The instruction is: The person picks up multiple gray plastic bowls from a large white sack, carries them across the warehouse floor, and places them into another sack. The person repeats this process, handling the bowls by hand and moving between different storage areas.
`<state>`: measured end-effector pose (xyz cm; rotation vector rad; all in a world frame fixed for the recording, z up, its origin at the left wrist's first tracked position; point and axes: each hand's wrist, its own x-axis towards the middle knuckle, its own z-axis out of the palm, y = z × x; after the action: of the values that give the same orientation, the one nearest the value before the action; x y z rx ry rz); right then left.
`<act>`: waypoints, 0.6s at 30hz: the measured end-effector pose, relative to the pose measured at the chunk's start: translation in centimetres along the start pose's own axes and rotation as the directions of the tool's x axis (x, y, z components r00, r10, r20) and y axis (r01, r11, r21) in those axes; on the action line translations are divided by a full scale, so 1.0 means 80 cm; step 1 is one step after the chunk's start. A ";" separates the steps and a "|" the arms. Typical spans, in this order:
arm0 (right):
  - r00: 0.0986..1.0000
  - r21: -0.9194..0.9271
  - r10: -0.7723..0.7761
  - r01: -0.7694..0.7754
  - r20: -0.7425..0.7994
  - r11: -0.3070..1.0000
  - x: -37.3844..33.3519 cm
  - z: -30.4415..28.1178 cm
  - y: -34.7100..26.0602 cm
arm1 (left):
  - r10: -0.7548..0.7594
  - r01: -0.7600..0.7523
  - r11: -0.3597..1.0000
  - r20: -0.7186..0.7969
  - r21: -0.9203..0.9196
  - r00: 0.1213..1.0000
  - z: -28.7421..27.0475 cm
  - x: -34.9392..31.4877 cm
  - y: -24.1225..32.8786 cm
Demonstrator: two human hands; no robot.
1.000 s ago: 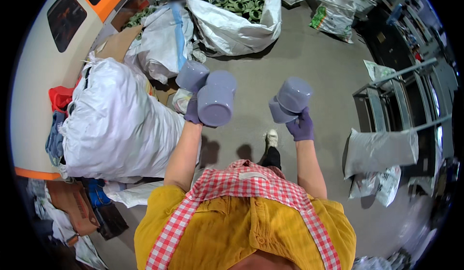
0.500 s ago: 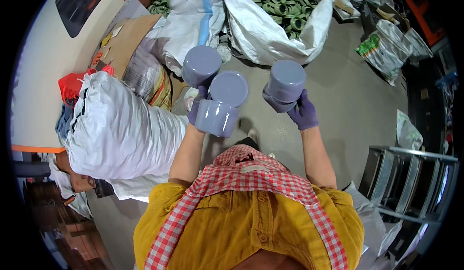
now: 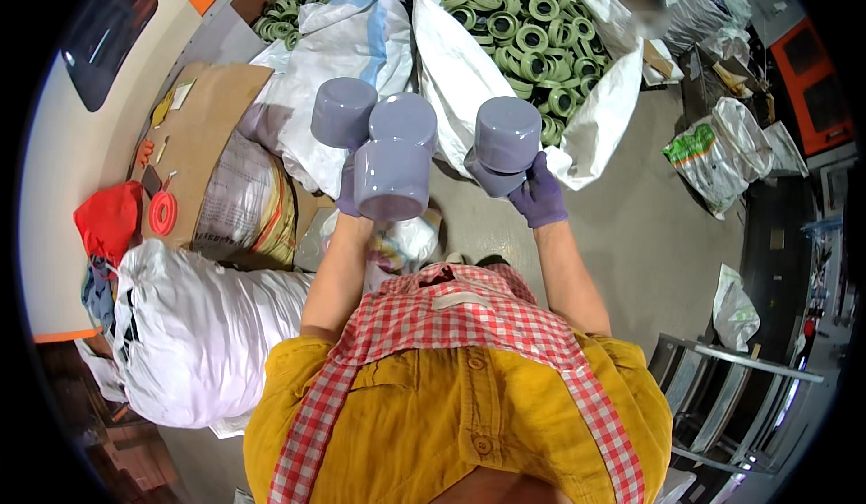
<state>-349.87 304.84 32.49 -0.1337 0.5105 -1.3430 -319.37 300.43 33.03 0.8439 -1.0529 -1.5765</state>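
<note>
My left hand [image 3: 347,199], in a purple glove, is closed on a cluster of three glossy grey-violet plastic cups. One cup [image 3: 392,184] is at the front, with another cup [image 3: 402,118] behind it and a third cup [image 3: 344,111] to the left. The cups hide most of those fingers. On the right, my gloved right hand [image 3: 541,193] grips an upper cup [image 3: 509,136] and a lower, tilted cup [image 3: 492,179] partly hidden beneath it. Just beyond both hands stands a large open white sack [image 3: 465,80] full of green ring-shaped parts [image 3: 532,39].
A closed white sack with a blue stripe [image 3: 356,44] lies at the far left. Nearer on the left are a cardboard sheet [image 3: 203,107] and a bulging white sack [image 3: 198,332]. To the right are a metal step stool [image 3: 722,396] and a plastic bag [image 3: 722,157] on the floor.
I have moved forward, and the sack of green rings is now closer to my hands. The bulging white sack has slipped lower in view. Both hands keep hold of their cups.
</note>
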 end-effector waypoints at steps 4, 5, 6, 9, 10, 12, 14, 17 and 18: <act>0.996 -0.384 -0.085 0.091 0.034 0.919 0.079 0.006 -0.015 | -0.075 0.070 0.939 -0.003 -0.337 0.997 0.018 0.075 0.026; 0.961 -0.642 -0.205 0.276 0.185 0.715 0.106 -0.016 -0.019 | -0.130 0.131 0.885 0.033 -0.446 0.991 0.020 0.097 0.033; 0.945 -0.777 -0.201 0.326 0.257 0.539 0.131 -0.019 -0.023 | -0.173 0.178 0.819 0.061 -0.545 0.983 0.015 0.117 0.035; 0.984 -0.434 -0.060 0.130 0.170 0.891 0.197 0.019 -0.043 | -0.243 0.186 0.516 0.065 -0.836 0.968 -0.041 0.184 -0.016; 0.990 -0.100 0.039 -0.025 0.137 0.995 0.224 0.030 -0.052 | -0.237 0.198 0.455 0.096 -0.868 0.967 -0.047 0.214 -0.014; 0.995 -0.008 0.094 -0.094 0.037 0.996 0.264 0.038 -0.066 | -0.259 0.094 0.666 -0.111 -0.740 0.960 -0.039 0.253 -0.006; 0.991 0.029 0.090 -0.093 0.094 0.995 0.309 0.028 -0.080 | -0.289 0.092 0.783 -0.229 -0.615 0.929 -0.004 0.284 0.025; 0.998 -0.021 0.057 -0.057 0.005 0.998 0.363 0.046 -0.106 | -0.321 0.166 0.825 -0.206 -0.541 0.924 0.027 0.331 0.052; 0.996 0.079 0.067 -0.072 0.064 0.994 0.399 0.022 -0.103 | -0.287 0.170 0.834 -0.150 -0.525 0.946 0.006 0.346 0.040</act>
<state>-352.22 272.19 28.36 -0.0891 0.4044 -1.2860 -325.22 273.30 35.80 0.7722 -0.3449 -1.7987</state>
